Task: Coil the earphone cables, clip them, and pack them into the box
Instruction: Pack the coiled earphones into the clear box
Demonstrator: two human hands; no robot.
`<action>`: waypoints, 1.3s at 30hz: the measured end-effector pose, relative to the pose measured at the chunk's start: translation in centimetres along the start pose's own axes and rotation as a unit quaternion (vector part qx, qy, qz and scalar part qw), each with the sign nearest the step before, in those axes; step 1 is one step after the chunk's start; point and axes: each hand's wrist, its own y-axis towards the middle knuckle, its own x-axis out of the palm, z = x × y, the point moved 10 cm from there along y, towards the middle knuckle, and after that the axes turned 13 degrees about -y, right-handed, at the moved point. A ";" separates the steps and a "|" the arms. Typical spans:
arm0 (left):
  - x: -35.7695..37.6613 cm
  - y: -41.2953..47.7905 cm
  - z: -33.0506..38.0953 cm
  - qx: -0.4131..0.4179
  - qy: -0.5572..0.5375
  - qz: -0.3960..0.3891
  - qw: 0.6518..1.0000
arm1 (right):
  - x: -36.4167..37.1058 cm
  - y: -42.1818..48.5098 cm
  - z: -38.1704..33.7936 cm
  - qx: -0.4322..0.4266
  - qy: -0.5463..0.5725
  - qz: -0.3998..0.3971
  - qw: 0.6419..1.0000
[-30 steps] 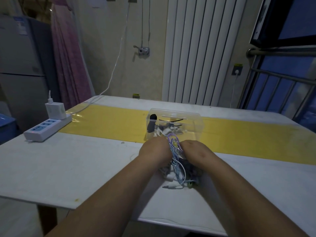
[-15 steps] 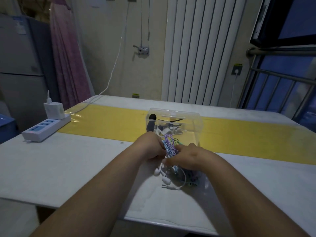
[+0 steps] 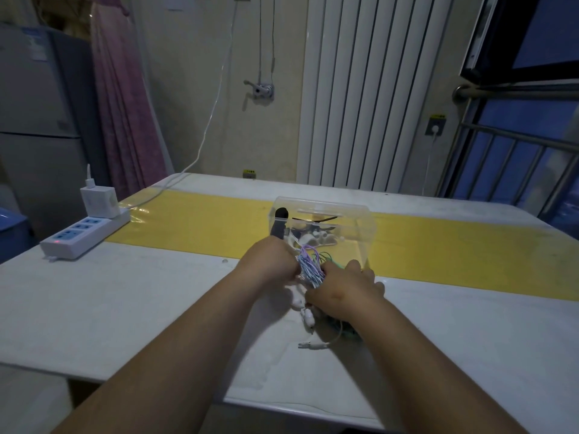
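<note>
Head camera, evening light: my left hand (image 3: 270, 265) and right hand (image 3: 344, 290) work a blue-and-purple coiled earphone cable (image 3: 308, 268) just in front of the clear box (image 3: 360, 212) on the white table (image 3: 125, 302). A second ago the loops hung long between my two fists, trailing down toward the tabletop. Now they are drawn up into a short, tight bundle. My right hand has crossed over its lower end, and both hands sit a little closer to the box.

My left fingers are curled round the upper part of the coil. My right hand pinches the lower part, thumb up near the strands. The white earbuds (image 3: 305, 311) dangle below my hands, and the jack plug (image 3: 308, 345) lies on the table, about where it lay before.

By my judgement the coiling is nearly finished and the clip comes next. No clip can be seen on this bundle, and the tail is loose. The box already holds other earphones and a black item (image 3: 279, 225).

As for writing, nothing can be read. The charger (image 3: 98, 203) on the power strip (image 3: 84, 237) shows no legible brand. The yellow-and-black sticker (image 3: 249, 173) on the wall is too small to make out.
</note>
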 end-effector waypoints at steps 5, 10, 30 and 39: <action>-2.6 -2.1 3.9 0.210 0.096 0.094 0.969 | -0.1 0.0 0.2 0.008 -0.014 0.011 1.000; 2.5 -2.0 3.7 0.235 0.149 -0.156 0.948 | -0.4 0.6 -0.5 -0.009 -0.002 0.001 1.000; 3.6 1.6 1.5 0.165 0.256 -0.148 0.941 | -2.9 1.4 -2.6 -0.284 0.055 0.064 0.955; 1.6 1.2 0.9 0.245 0.253 -0.058 0.934 | -3.1 1.9 -2.7 -0.271 0.057 0.091 0.956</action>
